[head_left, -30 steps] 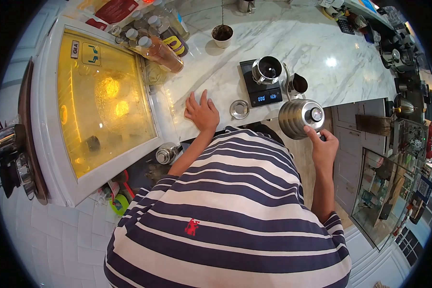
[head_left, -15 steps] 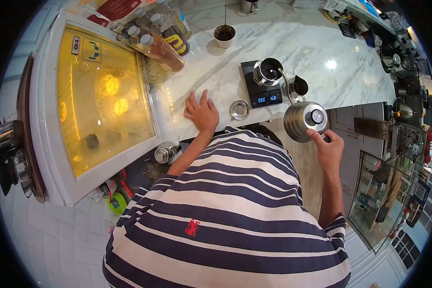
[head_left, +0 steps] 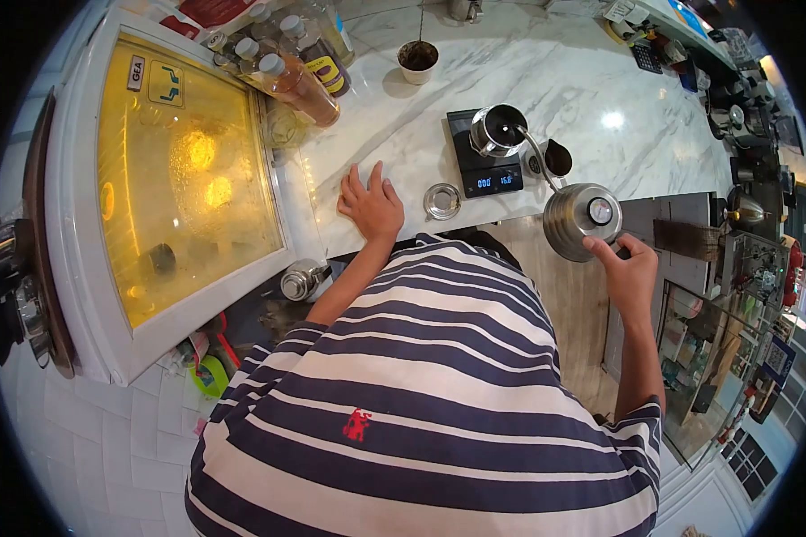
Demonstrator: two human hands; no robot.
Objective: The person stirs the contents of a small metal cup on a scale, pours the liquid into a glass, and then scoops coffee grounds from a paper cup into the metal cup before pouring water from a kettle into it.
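My right hand (head_left: 627, 267) grips the handle of a steel gooseneck kettle (head_left: 575, 222), with its spout reaching over a metal cup (head_left: 500, 131). That cup sits on a black scale (head_left: 494, 181) with a lit blue display. Flat on the marble counter (head_left: 367, 116) rests my left hand (head_left: 372, 208), its fingers spread and holding nothing. Between this hand and the scale is a small round glass dish (head_left: 441, 202). A dark-mouthed pitcher (head_left: 557, 158) stands right of the scale, partly behind the spout.
Several bottles (head_left: 300, 87) stand at the back left beside a yellow-lit glass-fronted cabinet (head_left: 188, 188). A small pot (head_left: 417, 61) is farther back on the counter. Below the counter's left edge is a metal vessel (head_left: 303, 280). A glass case (head_left: 712, 358) stands on the right.
The kettle and my right hand have shifted slightly to the right, with the spout still over the metal cup. My left hand remains on the counter.
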